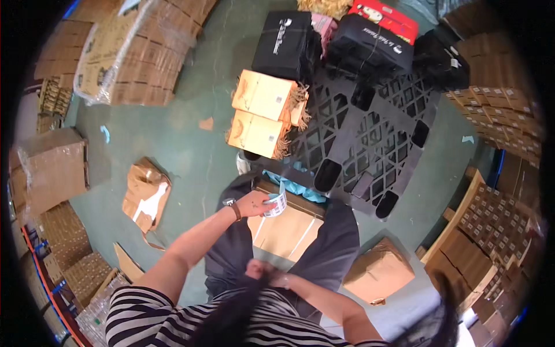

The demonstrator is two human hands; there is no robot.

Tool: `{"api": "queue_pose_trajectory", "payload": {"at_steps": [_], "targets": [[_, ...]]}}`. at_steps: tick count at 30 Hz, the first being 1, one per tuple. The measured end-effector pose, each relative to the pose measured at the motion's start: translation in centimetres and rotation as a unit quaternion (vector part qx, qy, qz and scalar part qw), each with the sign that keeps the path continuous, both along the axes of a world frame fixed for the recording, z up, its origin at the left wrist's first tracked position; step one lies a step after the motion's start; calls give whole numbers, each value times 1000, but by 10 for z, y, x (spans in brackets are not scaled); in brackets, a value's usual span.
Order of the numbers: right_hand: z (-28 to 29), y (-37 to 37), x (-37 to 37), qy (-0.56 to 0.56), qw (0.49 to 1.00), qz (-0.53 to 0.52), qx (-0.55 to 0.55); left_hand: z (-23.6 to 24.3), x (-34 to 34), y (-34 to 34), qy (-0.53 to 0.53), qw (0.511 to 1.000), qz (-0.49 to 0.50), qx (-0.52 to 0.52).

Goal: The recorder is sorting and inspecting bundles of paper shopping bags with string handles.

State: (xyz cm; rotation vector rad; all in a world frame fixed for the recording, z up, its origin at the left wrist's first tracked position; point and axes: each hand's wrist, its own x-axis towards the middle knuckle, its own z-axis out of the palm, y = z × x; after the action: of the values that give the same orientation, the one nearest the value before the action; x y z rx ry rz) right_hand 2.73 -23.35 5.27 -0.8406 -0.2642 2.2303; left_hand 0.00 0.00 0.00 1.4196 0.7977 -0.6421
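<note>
My left hand (pixel 254 204), with a watch on its wrist, is closed on a strip of white printed labels (pixel 276 205), which curls up from the fingers. Below it, between my knees, sits a cardboard box (pixel 286 234) with two thin white lines across its top. Light-blue plastic (pixel 298 189) shows at the far edge of the box. My right hand (pixel 263 269) is near my lap, with its fingers curled together. Dark hair partly covers that hand, and anything inside it is hidden.
Ahead, a black plastic pallet (pixel 376 139) carries orange bundles (pixel 257 110), black bags (pixel 286 43) and a red bag (pixel 384 20). A closed carton (pixel 378 270) stands by my right knee, a brown paper bag (pixel 147 194) lies left. Stacked cartons (pixel 139 52) line both sides.
</note>
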Motion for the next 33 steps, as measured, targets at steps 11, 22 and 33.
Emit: {"api": "queue_pose_trajectory", "payload": {"at_steps": [11,22,33], "targets": [[-398,-82,217,-528,827,58,-184,-340,-32,59,-70,905,-390,155],[-278,-13,157,-710,640,-155,249,-229,-15,-46,-313,821,-304,369],[-250,25,38,-542,734,-102,397,-184,-90,-60,-394,849,-78,344]]}}
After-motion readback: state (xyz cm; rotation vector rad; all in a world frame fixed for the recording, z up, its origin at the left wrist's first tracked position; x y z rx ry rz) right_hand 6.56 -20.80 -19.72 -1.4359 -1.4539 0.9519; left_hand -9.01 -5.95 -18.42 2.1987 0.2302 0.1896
